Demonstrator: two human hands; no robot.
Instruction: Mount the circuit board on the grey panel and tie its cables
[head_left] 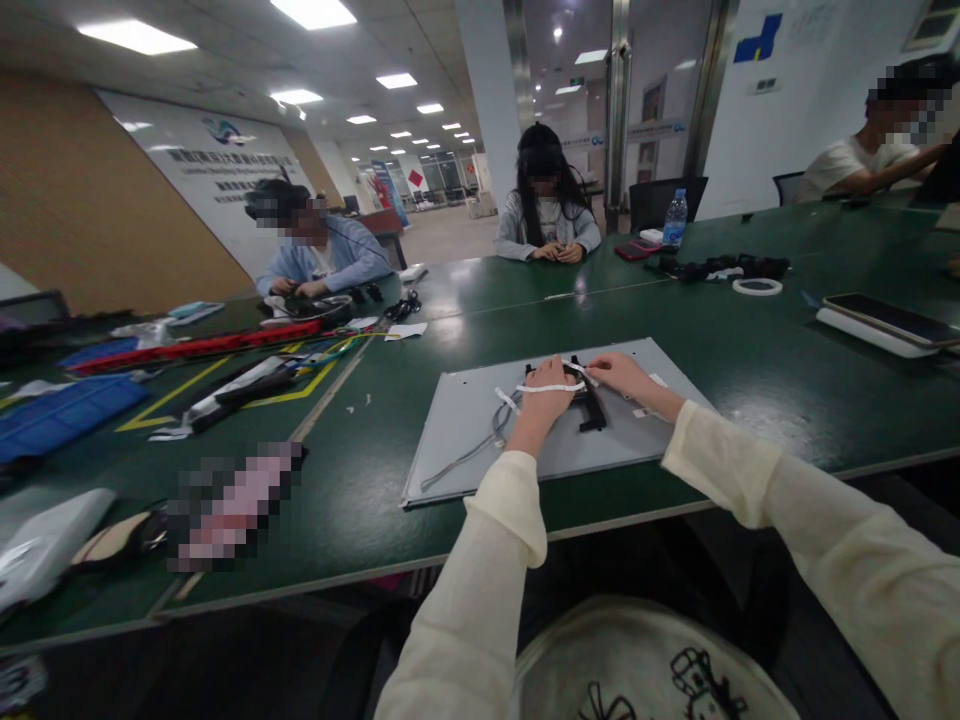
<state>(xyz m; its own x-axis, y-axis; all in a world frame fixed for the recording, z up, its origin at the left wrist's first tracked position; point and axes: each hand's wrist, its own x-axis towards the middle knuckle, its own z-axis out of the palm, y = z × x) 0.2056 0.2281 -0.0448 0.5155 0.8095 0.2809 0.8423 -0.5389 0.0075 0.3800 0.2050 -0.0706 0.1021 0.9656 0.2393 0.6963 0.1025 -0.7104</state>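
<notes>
Where the grey panel (457, 410) lies flat by the near edge of the green tabletop (360, 470), both cream-sleeved arms reach out over it. The left hand (546, 398) rests palm down on the panel's far middle, fingers curled onto a black bracket (594, 410). I cannot tell whether they grip it. A white strip (556, 387) runs across its knuckles, one loose end hanging off to the left. The right hand (626, 374), just beside it, has thumb and fingertips pinched together on the strip's other end, pulling it taut. A thin grey cable (469, 455) trails from under the left hand toward the panel's near left corner.

Farther out, toward the right edge, a dark tablet (889, 318) lies on a white base, with a white tape roll (757, 287) beyond it. A water bottle (675, 218) with a blue label stands at the far edge, its print too small to read. On the back wall a white banner (217, 170) carries a logo and lines of writing, none of it legible from here.
</notes>
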